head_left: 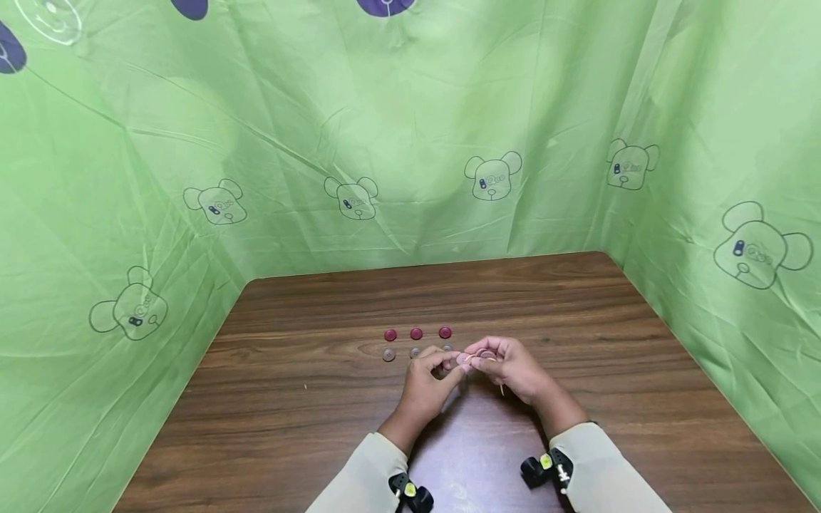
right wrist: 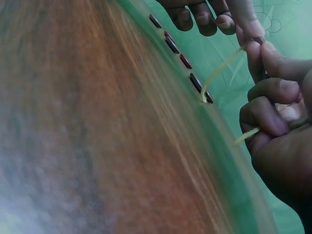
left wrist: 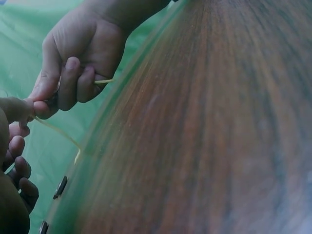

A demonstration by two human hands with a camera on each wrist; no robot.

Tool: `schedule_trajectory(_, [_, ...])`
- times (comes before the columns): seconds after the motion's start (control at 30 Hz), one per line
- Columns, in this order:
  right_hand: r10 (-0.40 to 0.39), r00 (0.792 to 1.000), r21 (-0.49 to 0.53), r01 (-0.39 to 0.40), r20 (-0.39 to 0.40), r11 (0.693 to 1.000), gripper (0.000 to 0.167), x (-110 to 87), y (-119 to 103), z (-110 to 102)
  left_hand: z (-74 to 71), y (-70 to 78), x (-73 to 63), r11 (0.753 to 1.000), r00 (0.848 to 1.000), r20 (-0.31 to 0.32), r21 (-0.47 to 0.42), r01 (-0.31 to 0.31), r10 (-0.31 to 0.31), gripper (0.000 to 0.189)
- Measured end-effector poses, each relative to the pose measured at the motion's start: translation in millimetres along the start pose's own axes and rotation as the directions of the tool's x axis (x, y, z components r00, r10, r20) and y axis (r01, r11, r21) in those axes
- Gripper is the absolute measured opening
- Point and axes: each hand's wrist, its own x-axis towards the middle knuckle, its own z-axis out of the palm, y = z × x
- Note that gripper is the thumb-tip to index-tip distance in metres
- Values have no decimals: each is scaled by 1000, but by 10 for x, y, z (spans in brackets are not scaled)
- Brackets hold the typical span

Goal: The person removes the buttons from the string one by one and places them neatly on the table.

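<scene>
Over the table, my left hand (head_left: 425,385) pinches a pinkish round button (head_left: 463,358) between thumb and forefinger. My right hand (head_left: 521,372) meets it from the right and grips a yellow cord (head_left: 502,390) with further pinkish buttons (head_left: 487,353), partly hidden by the fingers. In the right wrist view the cord (right wrist: 218,69) hangs in a curve from the pinched fingertips, and another cord end (right wrist: 247,135) sticks out below the right hand's curled fingers. Whether the cord passes through the pinched button cannot be seen.
Beyond the hands lies a row of red buttons (head_left: 416,333). Nearer is a row of grey-brown buttons (head_left: 388,355), its right part partly hidden by the left hand. They rest on a brown wooden table (head_left: 288,420), with green cloth (head_left: 410,128) around it.
</scene>
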Motion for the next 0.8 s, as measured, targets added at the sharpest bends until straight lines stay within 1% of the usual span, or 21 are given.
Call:
schedule_trajectory(0.13, [-4,1000,-1,4,4,1000,31,8,27,-14,-7,-10,2,1000,1000,-5,6,2,-2,17])
schedule_trajectory(0.27, [-20,999,41,19,26,999,32,5,30,-29,-3,-21,8,1000,1000,-22,13,-17,17,16])
schedule_trajectory(0.37, [-16,999,60,14,31,998,34,3,17,-30,-3,-31,9,999,999,-26,20,-27,27,16])
schedule_trajectory(0.47, [2,1000,52,-2,7,999,37,2,0,-22,-8,-35,10,999,999,-20,31,-29,30,16])
schedule_trajectory(0.6, [34,998,35,-32,-49,999,39,3,-19,-16,-16,-36,12,999,1000,-8,44,-26,27,16])
schedule_trajectory(0.8, [61,994,34,-58,-86,998,39,15,-16,-23,-40,-23,13,998,1000,2,66,-2,1,16])
